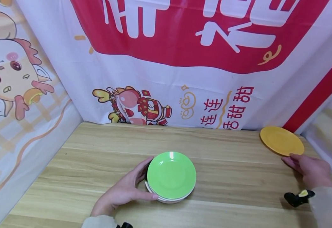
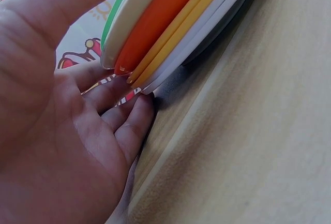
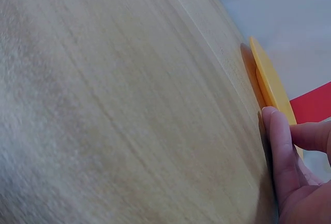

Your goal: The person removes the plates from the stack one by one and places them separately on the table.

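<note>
A stack of plates stands on the wooden table with a green plate (image 1: pixel 171 174) on top. In the left wrist view its layers show edge-on: a cream plate (image 2: pixel 135 17), an orange plate (image 2: pixel 160 22), yellow rims (image 2: pixel 181 27) and a white plate (image 2: pixel 207 30) lowest. My left hand (image 1: pixel 127 189) holds the stack from its left side, thumb at the near rim and fingers round the far side. At the far right corner lies a single yellow plate (image 1: pixel 281 141). My right hand (image 1: pixel 312 168) pinches its near rim, thumb above and fingers low by the tabletop.
The wooden table (image 1: pixel 225 177) ends at a white and red printed cloth (image 1: pixel 177 95) hanging along the back. Cloth walls also close off the left side (image 1: pixel 26 136) and the right side (image 1: pixel 328 133), the latter close beside the yellow plate.
</note>
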`<action>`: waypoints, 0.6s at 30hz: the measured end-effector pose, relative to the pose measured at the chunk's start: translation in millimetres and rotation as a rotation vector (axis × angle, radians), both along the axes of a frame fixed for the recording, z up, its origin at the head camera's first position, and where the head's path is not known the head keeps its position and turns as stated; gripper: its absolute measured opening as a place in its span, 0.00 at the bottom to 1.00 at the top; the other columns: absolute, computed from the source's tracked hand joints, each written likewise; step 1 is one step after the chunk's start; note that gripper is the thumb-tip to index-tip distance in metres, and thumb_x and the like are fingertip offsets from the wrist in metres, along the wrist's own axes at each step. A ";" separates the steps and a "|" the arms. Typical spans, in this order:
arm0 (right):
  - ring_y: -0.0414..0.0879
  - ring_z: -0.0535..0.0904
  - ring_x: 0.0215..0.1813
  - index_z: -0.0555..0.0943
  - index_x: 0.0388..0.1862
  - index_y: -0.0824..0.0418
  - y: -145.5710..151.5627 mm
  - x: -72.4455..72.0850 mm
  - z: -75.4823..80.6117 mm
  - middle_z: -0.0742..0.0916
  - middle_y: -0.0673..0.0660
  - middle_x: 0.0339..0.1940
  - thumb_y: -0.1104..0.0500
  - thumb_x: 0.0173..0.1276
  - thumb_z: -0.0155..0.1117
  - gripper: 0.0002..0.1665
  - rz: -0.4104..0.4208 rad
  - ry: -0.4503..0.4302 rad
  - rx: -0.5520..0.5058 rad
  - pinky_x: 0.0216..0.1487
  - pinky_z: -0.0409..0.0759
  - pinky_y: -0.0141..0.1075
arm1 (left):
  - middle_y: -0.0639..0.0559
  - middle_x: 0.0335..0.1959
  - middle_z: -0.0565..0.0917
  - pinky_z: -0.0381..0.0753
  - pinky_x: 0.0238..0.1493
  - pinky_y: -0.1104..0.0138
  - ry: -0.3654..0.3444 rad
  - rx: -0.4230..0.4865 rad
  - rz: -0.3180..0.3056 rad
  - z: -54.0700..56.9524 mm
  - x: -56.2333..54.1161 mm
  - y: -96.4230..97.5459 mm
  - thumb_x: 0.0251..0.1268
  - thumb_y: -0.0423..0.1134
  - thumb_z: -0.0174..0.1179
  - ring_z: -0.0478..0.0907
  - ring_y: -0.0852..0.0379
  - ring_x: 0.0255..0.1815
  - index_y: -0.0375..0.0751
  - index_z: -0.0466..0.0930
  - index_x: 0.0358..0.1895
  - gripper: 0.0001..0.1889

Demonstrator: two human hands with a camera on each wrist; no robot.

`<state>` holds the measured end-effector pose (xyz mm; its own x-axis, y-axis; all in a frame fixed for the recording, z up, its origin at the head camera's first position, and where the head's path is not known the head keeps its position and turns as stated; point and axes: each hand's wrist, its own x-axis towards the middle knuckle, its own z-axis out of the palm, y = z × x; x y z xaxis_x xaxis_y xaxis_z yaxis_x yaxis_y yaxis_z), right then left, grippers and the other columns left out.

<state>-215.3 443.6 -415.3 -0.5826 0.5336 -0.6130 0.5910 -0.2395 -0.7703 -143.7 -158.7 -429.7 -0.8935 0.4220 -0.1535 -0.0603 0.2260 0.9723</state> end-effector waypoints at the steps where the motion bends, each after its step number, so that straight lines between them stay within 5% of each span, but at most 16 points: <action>1: 0.36 0.91 0.27 0.76 0.54 0.37 -0.5 0.2 0.6 0.88 0.40 0.19 0.47 0.82 0.63 0.07 0.001 -0.002 0.004 0.40 0.90 0.29 | 0.56 0.88 0.60 0.51 0.90 0.46 0.000 0.001 0.000 0.0 0.0 0.0 0.52 0.42 0.86 0.53 0.47 0.90 0.56 0.54 0.88 0.61; 10: 0.38 0.90 0.25 0.76 0.54 0.40 -2.0 1.6 0.9 0.87 0.42 0.17 0.50 0.84 0.60 0.06 -0.003 0.006 0.028 0.39 0.91 0.31 | 0.56 0.88 0.59 0.51 0.90 0.47 0.011 -0.003 -0.001 -0.1 0.3 0.3 0.52 0.42 0.86 0.52 0.48 0.91 0.56 0.54 0.88 0.62; 16: 0.33 0.84 0.20 0.77 0.50 0.41 -0.3 3.2 -3.7 0.82 0.38 0.13 0.48 0.81 0.64 0.05 -0.021 -0.011 0.108 0.25 0.84 0.28 | 0.57 0.88 0.61 0.51 0.91 0.47 0.008 0.009 -0.008 -0.1 -0.3 -0.1 0.52 0.41 0.86 0.53 0.49 0.90 0.59 0.56 0.87 0.60; 18: 0.31 0.82 0.20 0.78 0.49 0.41 0.4 4.0 -5.2 0.81 0.37 0.13 0.48 0.81 0.65 0.05 -0.020 -0.024 0.135 0.34 0.88 0.27 | 0.58 0.87 0.61 0.51 0.91 0.47 0.003 0.013 -0.009 0.1 -0.4 -0.3 0.52 0.41 0.86 0.53 0.50 0.90 0.61 0.57 0.86 0.59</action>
